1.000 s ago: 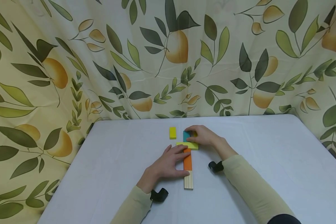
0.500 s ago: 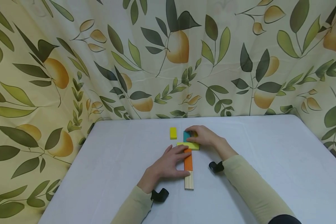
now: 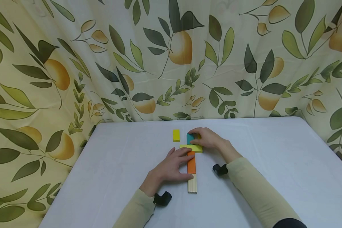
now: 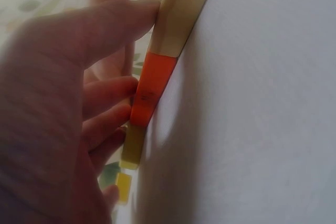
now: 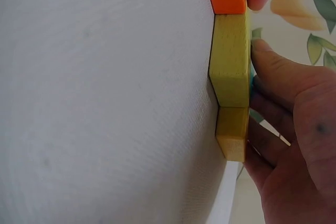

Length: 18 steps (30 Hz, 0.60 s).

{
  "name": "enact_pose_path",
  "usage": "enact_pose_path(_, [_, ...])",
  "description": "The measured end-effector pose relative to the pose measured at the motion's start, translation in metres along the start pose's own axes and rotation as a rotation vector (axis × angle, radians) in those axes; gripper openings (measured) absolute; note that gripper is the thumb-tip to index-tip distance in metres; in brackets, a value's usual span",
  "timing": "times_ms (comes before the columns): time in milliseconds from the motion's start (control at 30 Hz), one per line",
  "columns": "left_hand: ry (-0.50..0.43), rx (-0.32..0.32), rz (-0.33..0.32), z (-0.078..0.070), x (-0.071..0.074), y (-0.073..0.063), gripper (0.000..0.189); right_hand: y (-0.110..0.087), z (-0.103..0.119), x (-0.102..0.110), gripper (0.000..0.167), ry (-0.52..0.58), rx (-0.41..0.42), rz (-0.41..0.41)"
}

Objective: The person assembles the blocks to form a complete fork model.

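My left hand (image 3: 171, 167) rests along a row of wooden blocks. Its thumb touches the plain wood block (image 3: 192, 186), and its outstretched fingers lie on the orange block (image 3: 191, 166) and the near edge of the yellow-green crosswise block (image 3: 198, 148). Beyond that block, my right hand (image 3: 209, 138) pinches a teal block (image 3: 189, 138) between thumb and index finger. Under the right palm sits a second yellow block (image 5: 232, 129), mostly hidden in the head view. In the left wrist view, the thumb presses near the plain wood block's (image 4: 184, 14) edge.
A separate yellow block (image 3: 176, 135) lies to the left of the teal one. The blocks are on a white-covered table (image 3: 108, 164). A leaf-and-fruit patterned curtain (image 3: 171, 69) hangs behind the far table edge.
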<state>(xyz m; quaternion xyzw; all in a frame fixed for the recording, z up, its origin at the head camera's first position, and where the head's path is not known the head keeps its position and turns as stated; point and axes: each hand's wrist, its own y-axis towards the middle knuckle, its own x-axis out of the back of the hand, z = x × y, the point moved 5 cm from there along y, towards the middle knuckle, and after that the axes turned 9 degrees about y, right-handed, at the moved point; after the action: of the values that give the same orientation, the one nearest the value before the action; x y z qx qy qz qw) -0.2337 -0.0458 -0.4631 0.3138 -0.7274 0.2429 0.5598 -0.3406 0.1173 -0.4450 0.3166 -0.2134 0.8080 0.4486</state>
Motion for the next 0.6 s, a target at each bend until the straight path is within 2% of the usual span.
enact_pose_path(300, [0.027, 0.001, -0.004, -0.001, 0.001, 0.001, 0.065, -0.003, 0.003, 0.002, 0.047, 0.000, 0.007, 0.003])
enact_pose_path(433, [0.002, 0.006, -0.039, 0.001, 0.004, 0.000, 0.059, -0.005, 0.002, 0.005, 0.046, 0.008, 0.006, -0.007])
enact_pose_path(600, [-0.050, 0.061, -0.102, 0.012, 0.013, -0.002, 0.052, -0.010, -0.001, 0.010, 0.046, 0.009, 0.015, -0.025])
